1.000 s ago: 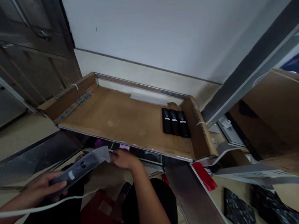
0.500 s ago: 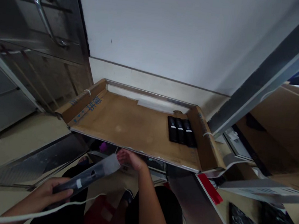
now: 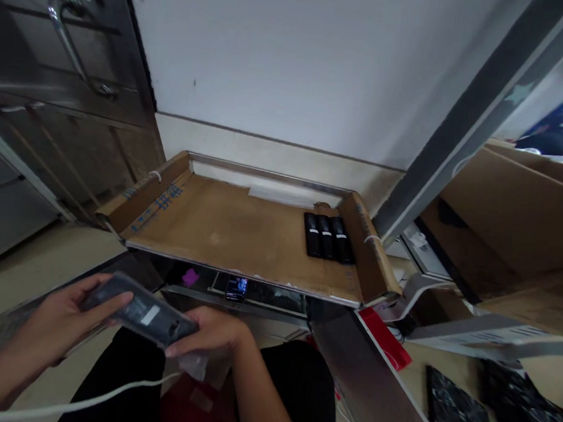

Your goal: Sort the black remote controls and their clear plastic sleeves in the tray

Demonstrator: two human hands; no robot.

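My left hand [image 3: 67, 313] grips one end of a long black item in a clear plastic sleeve [image 3: 143, 309], its thumb across the top. A white label sits midway along this item, and a dark oval mark shows near its right end. My right hand [image 3: 213, 331] holds that right end, thumb on top and fingers partly hidden beneath. The sleeve's loose end [image 3: 193, 365] hangs crumpled below my right hand. Beyond the hands, three similar black items with white labels [image 3: 326, 237] lie side by side at the right of a cardboard-lined tray [image 3: 249, 231].
Under the tray, a lit phone [image 3: 236, 288] and a purple object [image 3: 190, 277] rest on a shelf. A white cable [image 3: 106, 394] crosses in front of my lap. Large cardboard boxes [image 3: 525, 230] stand at right; dark plastic-wrapped pieces [image 3: 463, 418] lie on the floor.
My right hand has gone from the sleeve's far tip to the item's right end, moving down and left. The item has risen at the left and now tilts down to the right.
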